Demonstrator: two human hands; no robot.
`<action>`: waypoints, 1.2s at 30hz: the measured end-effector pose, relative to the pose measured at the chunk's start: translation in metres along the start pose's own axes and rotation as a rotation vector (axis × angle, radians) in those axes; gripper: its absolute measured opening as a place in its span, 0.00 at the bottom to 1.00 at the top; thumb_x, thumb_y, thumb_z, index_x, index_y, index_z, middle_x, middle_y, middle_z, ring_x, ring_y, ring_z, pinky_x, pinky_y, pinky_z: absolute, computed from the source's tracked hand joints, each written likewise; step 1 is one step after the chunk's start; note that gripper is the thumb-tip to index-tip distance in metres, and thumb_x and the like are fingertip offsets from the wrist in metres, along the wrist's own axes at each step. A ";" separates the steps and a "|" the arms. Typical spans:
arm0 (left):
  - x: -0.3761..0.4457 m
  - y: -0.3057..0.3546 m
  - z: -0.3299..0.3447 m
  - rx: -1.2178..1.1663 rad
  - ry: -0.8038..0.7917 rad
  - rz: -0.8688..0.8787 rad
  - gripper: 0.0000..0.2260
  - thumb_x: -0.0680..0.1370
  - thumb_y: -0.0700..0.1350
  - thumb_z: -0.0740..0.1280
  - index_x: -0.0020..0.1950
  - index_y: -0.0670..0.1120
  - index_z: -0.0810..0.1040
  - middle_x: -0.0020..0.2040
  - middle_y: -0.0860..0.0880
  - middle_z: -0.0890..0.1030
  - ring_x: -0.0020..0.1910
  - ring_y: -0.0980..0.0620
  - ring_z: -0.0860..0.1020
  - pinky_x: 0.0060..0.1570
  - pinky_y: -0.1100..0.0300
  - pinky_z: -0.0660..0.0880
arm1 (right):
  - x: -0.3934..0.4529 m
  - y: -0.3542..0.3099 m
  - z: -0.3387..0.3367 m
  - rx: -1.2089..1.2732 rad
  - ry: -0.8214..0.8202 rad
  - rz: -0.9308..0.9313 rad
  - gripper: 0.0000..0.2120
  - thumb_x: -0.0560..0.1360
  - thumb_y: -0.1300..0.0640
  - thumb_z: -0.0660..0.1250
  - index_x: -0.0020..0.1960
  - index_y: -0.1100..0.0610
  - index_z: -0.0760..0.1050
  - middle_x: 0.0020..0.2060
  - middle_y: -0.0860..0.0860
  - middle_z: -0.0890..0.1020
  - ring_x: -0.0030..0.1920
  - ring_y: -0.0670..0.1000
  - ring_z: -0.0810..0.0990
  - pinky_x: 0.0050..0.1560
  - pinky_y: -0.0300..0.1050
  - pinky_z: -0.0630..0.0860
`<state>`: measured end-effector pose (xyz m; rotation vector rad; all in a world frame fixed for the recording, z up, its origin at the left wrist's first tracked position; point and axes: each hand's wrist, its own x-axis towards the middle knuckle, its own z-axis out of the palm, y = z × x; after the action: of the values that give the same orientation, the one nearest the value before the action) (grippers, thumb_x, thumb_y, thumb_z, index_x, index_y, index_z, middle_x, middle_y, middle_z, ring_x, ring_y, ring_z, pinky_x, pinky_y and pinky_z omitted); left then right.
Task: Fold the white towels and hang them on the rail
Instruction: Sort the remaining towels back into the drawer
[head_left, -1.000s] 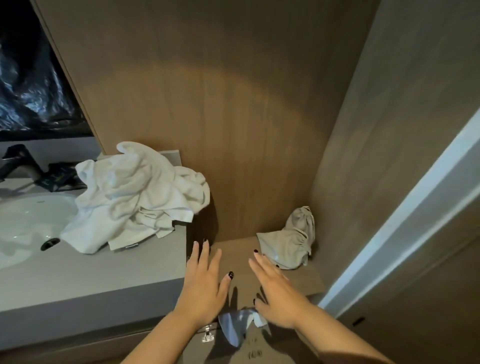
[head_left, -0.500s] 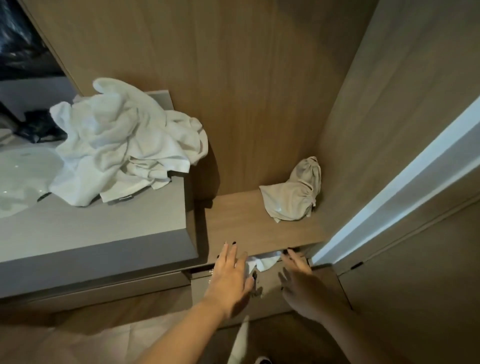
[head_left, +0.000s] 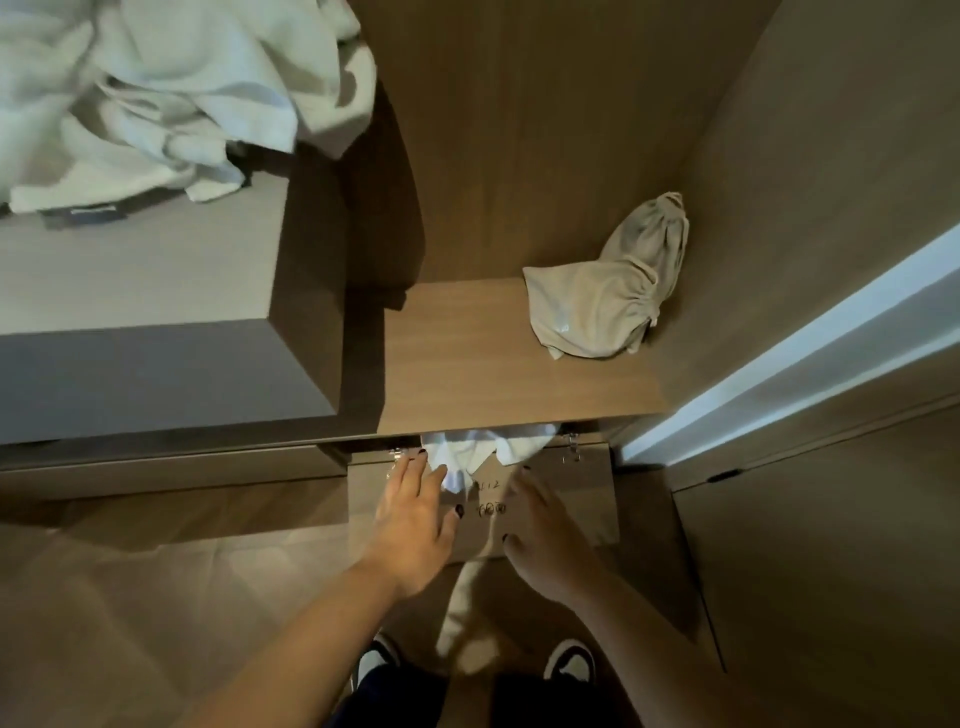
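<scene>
Just ahead of the left grip (head_left: 415, 512), a crumpled white towel (head_left: 480, 452) spills out of the gap beneath the wooden shelf (head_left: 467, 364) and over the top edge of the dropped flap door (head_left: 571, 499). Its bunched width runs left to right along that gap, with one lobe hanging down towards the left fingertips, which reach its lower edge; whether they touch it I cannot tell. The left grip is spread, fingers straight, pinching nothing. The right grip (head_left: 540, 540) is likewise spread flat over the flap, a little nearer the body than the towel's right lobe and apart from it. The left hand looks the nearer, so the coming move probably turns on it closing over the hanging lobe while the right reaches forward. Well beyond and left of both grips, a heap of white towels (head_left: 171, 93) lies on the grey bench (head_left: 140, 280). Beyond the right grip, a beige cloth bag (head_left: 608, 291) sits on the shelf.
</scene>
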<state>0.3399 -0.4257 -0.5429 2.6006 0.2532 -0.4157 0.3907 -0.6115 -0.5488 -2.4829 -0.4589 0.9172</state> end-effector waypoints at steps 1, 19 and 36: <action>0.006 -0.003 0.017 -0.009 -0.001 -0.004 0.26 0.84 0.53 0.55 0.80 0.46 0.54 0.82 0.46 0.47 0.80 0.47 0.39 0.77 0.55 0.39 | 0.010 0.013 0.010 -0.002 0.009 0.003 0.33 0.79 0.54 0.63 0.79 0.50 0.50 0.79 0.45 0.45 0.79 0.53 0.51 0.72 0.53 0.67; 0.217 -0.145 0.266 0.321 -0.042 0.227 0.33 0.82 0.51 0.61 0.81 0.44 0.48 0.81 0.43 0.45 0.80 0.45 0.40 0.77 0.52 0.44 | 0.261 0.195 0.186 0.011 0.226 0.005 0.33 0.78 0.56 0.64 0.79 0.51 0.54 0.79 0.48 0.54 0.77 0.50 0.54 0.74 0.48 0.58; 0.325 -0.194 0.344 -0.142 0.266 -0.318 0.22 0.79 0.49 0.68 0.66 0.37 0.68 0.61 0.38 0.76 0.62 0.38 0.75 0.58 0.47 0.75 | 0.359 0.215 0.173 -0.464 0.116 -0.048 0.31 0.76 0.55 0.66 0.76 0.55 0.59 0.78 0.54 0.54 0.76 0.58 0.59 0.71 0.54 0.65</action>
<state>0.5108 -0.3954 -1.0236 2.4746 0.7651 -0.1484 0.5653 -0.5798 -0.9650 -2.9033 -0.7606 0.7017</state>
